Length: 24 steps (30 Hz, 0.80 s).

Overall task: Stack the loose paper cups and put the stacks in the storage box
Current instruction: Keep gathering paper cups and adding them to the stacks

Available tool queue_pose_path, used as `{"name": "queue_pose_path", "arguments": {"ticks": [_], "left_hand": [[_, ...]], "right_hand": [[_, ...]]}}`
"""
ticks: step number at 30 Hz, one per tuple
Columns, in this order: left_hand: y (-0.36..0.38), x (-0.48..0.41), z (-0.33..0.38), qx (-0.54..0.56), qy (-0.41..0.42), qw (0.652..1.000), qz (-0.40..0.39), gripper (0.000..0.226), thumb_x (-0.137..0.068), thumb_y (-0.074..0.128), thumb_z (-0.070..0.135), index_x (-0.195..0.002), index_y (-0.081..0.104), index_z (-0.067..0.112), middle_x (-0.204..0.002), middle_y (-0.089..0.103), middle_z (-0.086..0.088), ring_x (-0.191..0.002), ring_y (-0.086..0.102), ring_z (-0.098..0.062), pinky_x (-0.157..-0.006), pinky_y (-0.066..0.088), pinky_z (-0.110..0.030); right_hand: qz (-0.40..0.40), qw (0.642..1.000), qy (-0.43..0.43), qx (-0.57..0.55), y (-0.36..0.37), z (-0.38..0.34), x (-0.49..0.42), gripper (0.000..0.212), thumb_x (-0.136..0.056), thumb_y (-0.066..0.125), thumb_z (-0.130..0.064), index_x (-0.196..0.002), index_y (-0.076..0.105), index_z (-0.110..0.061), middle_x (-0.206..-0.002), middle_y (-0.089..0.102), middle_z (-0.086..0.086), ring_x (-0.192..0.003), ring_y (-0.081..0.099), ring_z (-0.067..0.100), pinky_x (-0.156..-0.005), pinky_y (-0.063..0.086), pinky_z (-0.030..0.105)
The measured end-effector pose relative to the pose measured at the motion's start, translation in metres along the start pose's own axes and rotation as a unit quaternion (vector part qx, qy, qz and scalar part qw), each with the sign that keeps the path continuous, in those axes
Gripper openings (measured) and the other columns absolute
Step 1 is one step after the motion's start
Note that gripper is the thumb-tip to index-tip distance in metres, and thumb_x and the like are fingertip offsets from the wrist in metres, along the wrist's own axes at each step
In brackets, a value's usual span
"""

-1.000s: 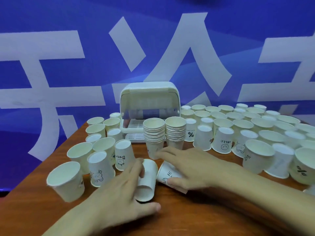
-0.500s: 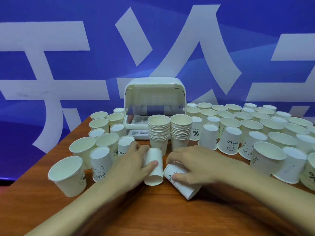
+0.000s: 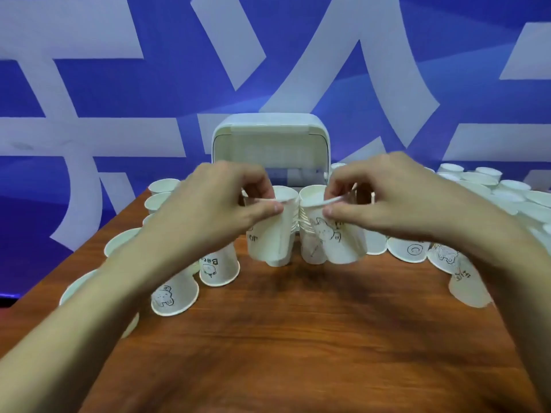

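My left hand (image 3: 217,210) pinches a white paper cup (image 3: 268,236) by its rim, upright, held in front of the left stack of cups (image 3: 287,195). My right hand (image 3: 387,201) pinches another cup (image 3: 331,236), printed with a cartoon animal, by its rim in front of the right stack (image 3: 311,193). Both stacks stand just before the white storage box (image 3: 269,144), whose lid is raised. The held cups and my hands hide most of the two stacks.
Loose cups stand on the left, among them a "Bee" cup (image 3: 219,268) and a bear cup (image 3: 174,296). Many more crowd the right, such as a smiley cup (image 3: 413,251). The wooden table (image 3: 298,338) ends at a left edge beside a blue banner.
Both hands have lifted their cups off the table, turned them upright and raised them to the level of the stacks' tops. The camera has moved closer.
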State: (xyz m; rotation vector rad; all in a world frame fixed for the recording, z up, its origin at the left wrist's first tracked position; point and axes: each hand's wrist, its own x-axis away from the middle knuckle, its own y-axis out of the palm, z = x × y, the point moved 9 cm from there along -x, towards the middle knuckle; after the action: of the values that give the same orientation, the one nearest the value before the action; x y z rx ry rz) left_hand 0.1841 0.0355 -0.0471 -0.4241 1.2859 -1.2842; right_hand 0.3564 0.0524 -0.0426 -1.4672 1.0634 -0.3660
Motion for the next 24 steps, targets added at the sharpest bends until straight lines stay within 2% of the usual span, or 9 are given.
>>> {"name": "queue_pose_path", "arguments": {"ticks": [3, 6, 9, 12, 15, 18, 21, 22, 24], "left_hand": [[-0.020, -0.020, 0.009, 0.043, 0.017, 0.998, 0.045, 0.017, -0.080, 0.070, 0.046, -0.076, 0.067, 0.030, -0.072, 0.065, 0.017, -0.068, 0.060, -0.002, -0.064, 0.048, -0.028], [-0.023, -0.035, 0.012, 0.067, 0.029, 0.995, 0.070, 0.017, -0.081, 0.073, 0.044, -0.078, 0.068, 0.029, -0.071, 0.066, 0.016, -0.070, 0.063, -0.003, -0.064, 0.046, -0.026], [-0.018, -0.044, 0.012, 0.060, 0.033, 0.994, 0.080, 0.016, -0.082, 0.073, 0.044, -0.081, 0.069, 0.028, -0.074, 0.066, 0.016, -0.073, 0.063, -0.002, -0.064, 0.046, -0.023], [-0.010, -0.050, 0.007, 0.049, 0.031, 0.995, 0.085, 0.015, -0.082, 0.073, 0.043, -0.081, 0.068, 0.029, -0.067, 0.062, 0.020, -0.072, 0.061, -0.002, -0.064, 0.047, -0.024], [-0.002, -0.050, -0.002, 0.058, 0.024, 0.994, 0.091, 0.016, -0.082, 0.072, 0.044, -0.079, 0.067, 0.029, -0.060, 0.060, 0.022, -0.068, 0.060, -0.001, -0.062, 0.046, -0.022], [-0.001, -0.049, -0.007, 0.068, 0.022, 0.992, 0.108, 0.016, -0.084, 0.072, 0.042, -0.081, 0.069, 0.027, -0.063, 0.061, 0.017, -0.069, 0.061, -0.004, -0.065, 0.051, -0.027], [-0.001, -0.051, -0.010, 0.063, 0.027, 0.992, 0.108, 0.016, -0.085, 0.070, 0.043, -0.083, 0.069, 0.027, -0.064, 0.061, 0.016, -0.070, 0.062, -0.006, -0.068, 0.053, -0.030], [-0.002, -0.052, -0.011, 0.062, 0.029, 0.992, 0.108, 0.016, -0.085, 0.070, 0.043, -0.083, 0.069, 0.027, -0.064, 0.062, 0.016, -0.070, 0.062, -0.006, -0.068, 0.053, -0.029], [-0.003, -0.054, -0.014, 0.059, 0.030, 0.992, 0.109, 0.016, -0.084, 0.070, 0.044, -0.083, 0.069, 0.029, -0.067, 0.062, 0.017, -0.071, 0.061, -0.003, -0.065, 0.050, -0.021]], "right_hand": [[0.081, 0.995, 0.011, -0.063, -0.031, 0.014, -0.009, 0.005, -0.085, 0.070, -0.036, -0.082, 0.071, -0.033, -0.068, 0.063, -0.025, -0.068, 0.061, -0.002, -0.060, 0.043, 0.025], [0.179, 0.978, 0.011, -0.106, -0.044, 0.026, -0.014, 0.004, -0.088, 0.070, -0.030, -0.088, 0.072, -0.027, -0.074, 0.067, -0.019, -0.074, 0.066, 0.008, -0.069, 0.057, 0.035], [0.211, 0.971, 0.004, -0.109, -0.038, 0.033, -0.021, 0.004, -0.089, 0.069, -0.026, -0.090, 0.073, -0.025, -0.076, 0.066, -0.021, -0.077, 0.066, 0.006, -0.072, 0.056, 0.030], [0.191, 0.975, 0.009, -0.111, -0.025, 0.043, -0.027, 0.004, -0.090, 0.069, -0.024, -0.090, 0.073, -0.023, -0.076, 0.067, -0.020, -0.076, 0.066, 0.005, -0.067, 0.055, 0.026], [0.159, 0.980, 0.019, -0.115, -0.015, 0.052, -0.031, 0.004, -0.090, 0.070, -0.025, -0.089, 0.073, -0.024, -0.074, 0.068, -0.018, -0.075, 0.067, 0.009, -0.070, 0.058, 0.034], [0.142, 0.981, 0.022, -0.129, -0.009, 0.055, -0.032, 0.004, -0.089, 0.070, -0.027, -0.088, 0.073, -0.025, -0.074, 0.069, -0.015, -0.075, 0.068, 0.010, -0.075, 0.058, 0.043], [0.117, 0.984, 0.025, -0.135, -0.001, 0.055, -0.035, 0.005, -0.089, 0.069, -0.032, -0.086, 0.072, -0.029, -0.076, 0.071, -0.016, -0.076, 0.070, 0.007, -0.088, 0.054, 0.052], [0.105, 0.985, 0.029, -0.136, 0.003, 0.056, -0.036, 0.005, -0.089, 0.069, -0.033, -0.086, 0.072, -0.030, -0.077, 0.071, -0.016, -0.077, 0.070, 0.008, -0.086, 0.055, 0.051], [0.076, 0.986, 0.039, -0.142, 0.011, 0.059, -0.038, 0.006, -0.089, 0.069, -0.032, -0.085, 0.073, -0.031, -0.078, 0.071, -0.015, -0.077, 0.069, 0.008, -0.075, 0.059, 0.040]]}}
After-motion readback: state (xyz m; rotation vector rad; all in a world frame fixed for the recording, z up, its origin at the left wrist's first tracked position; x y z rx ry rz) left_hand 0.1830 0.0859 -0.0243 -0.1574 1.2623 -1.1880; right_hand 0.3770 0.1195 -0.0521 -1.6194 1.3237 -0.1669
